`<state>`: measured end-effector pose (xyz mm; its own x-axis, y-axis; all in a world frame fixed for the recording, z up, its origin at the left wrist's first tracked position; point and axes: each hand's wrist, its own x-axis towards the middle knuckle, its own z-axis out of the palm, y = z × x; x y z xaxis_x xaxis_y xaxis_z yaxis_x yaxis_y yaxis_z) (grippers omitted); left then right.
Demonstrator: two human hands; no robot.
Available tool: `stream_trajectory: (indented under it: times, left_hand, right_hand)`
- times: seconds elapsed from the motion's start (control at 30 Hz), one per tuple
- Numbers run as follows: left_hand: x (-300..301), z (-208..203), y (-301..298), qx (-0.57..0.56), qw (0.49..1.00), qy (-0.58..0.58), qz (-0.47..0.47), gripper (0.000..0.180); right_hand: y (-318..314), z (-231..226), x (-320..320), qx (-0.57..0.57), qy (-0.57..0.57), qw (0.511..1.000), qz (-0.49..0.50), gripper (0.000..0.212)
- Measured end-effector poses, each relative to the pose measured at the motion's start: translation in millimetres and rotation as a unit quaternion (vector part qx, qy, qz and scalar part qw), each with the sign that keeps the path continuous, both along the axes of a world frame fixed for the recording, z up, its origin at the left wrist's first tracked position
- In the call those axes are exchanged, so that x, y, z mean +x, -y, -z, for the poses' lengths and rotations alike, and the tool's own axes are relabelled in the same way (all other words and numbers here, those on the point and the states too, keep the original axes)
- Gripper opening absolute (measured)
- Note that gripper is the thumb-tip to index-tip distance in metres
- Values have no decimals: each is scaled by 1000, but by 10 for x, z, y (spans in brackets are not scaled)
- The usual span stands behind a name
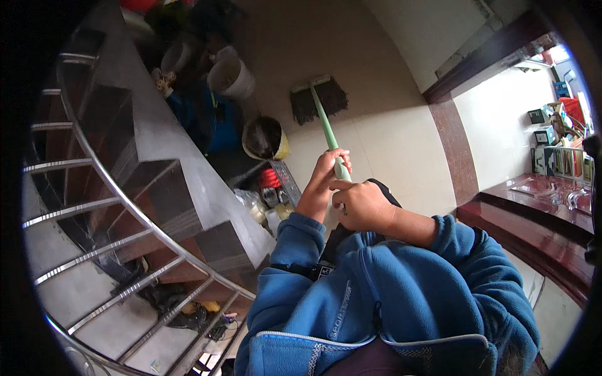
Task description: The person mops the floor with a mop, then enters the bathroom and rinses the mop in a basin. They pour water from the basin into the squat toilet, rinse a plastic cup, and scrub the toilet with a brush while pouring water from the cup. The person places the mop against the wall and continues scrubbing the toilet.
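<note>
A mop [325, 119] with a pale green handle stretches away from my body, its dark grey strands resting on the tiled floor. My left hand [327, 168] is wrapped round the handle farther along. Closer to my chest, my right hand [362, 203] closes over the handle's near end, with a ring on one finger. The mop head [318, 100] lies flat and spread, ahead of my hands. Both forearms come out of pushed-up blue fleece sleeves.
A staircase with a curved metal railing [147, 222] runs along the left. Beside it stand a white bucket [231, 78], a yellowish bucket [282, 147] and a blue container [221, 125]. On the right are a doorway with a dark red threshold [454, 138] and a glossy red-brown door [539, 207].
</note>
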<state>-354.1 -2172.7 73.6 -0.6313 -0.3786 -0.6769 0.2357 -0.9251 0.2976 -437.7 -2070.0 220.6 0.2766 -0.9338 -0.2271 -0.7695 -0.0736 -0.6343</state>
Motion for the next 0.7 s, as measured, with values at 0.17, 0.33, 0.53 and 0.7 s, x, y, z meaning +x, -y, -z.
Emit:
stream_trajectory:
  times: [0.17, 0.33, 0.53, 0.7]
  left_hand:
    - [-208, -8, 1004, 13, 1000, -20, -12, 15]
    - [-411, 96, 2121, -9, 998, 7, -58, 35]
    - [-168, 708, 3524, 61, 991, 44, -110, 51]
    - [475, 1136, 3967, 108, 952, 132, -255, 36]
  right_hand:
    - [988, 110, -171, 46, -7, 999, 16, 12]
    - [2338, 342, -469, 27, -3, 998, 56, 11]
    - [4644, 499, -982, -12, 41, 997, 63, 4]
    - [6310, 827, -1443, -64, 114, 990, 53, 4]
